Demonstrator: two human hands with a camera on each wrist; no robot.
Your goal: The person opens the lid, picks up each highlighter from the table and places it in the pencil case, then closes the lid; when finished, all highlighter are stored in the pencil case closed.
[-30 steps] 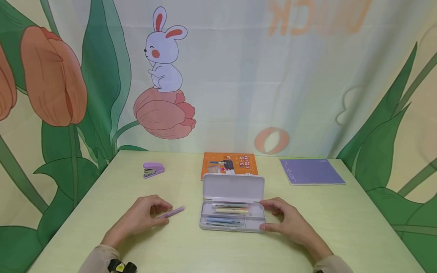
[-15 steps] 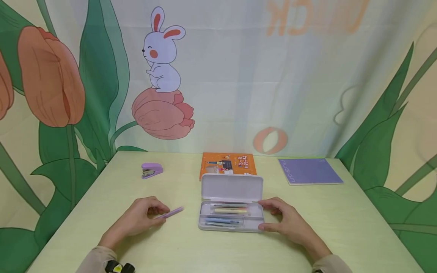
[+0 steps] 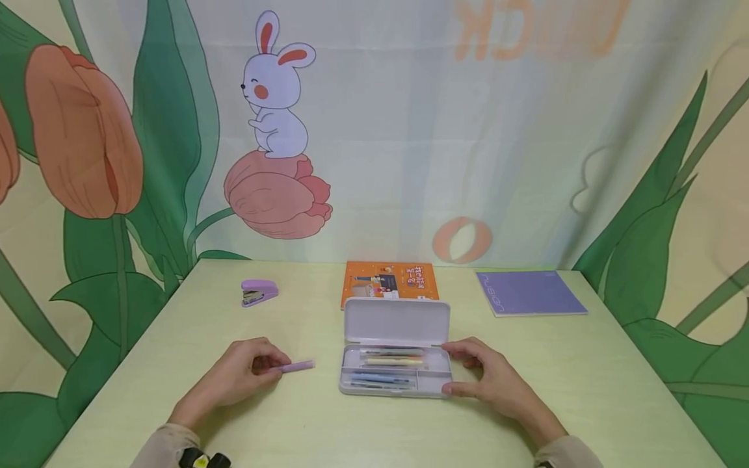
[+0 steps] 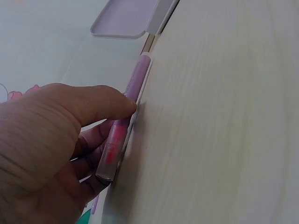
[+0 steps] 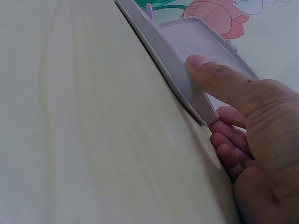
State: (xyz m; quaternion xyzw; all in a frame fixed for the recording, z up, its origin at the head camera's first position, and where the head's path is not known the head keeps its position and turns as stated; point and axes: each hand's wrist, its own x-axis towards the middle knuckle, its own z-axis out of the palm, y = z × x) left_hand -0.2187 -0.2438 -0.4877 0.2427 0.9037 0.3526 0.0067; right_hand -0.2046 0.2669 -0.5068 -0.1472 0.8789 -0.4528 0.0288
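Between thumb and fingers, my left hand [image 3: 236, 370] pinches a slim purple marker [image 3: 298, 366] just above the table, left of the pencil case. The left wrist view shows the marker [image 4: 136, 80] with a clear cap over a pink part at its near end. A pale grey pencil case [image 3: 435, 383] lies with its lid raised and several pens [image 3: 383, 377] in its compartments. At the case's right end, my right hand [image 3: 500, 380] grips it, thumb at the front corner and fingers at the back. In the right wrist view the thumb presses the case's side wall [image 5: 182, 77].
A purple stapler [image 3: 260, 293] sits at the back left of the table [image 3: 328, 435]. Behind the raised lid lies an orange book [image 3: 389, 279], partly covered by it. A purple notebook [image 3: 532, 294] lies at the back right, before a printed curtain [image 3: 386, 130].
The marker in my left hand has turned from slanting up to the right to nearly level. My right hand keeps its hold on the pencil case, and the head view has shifted slightly.
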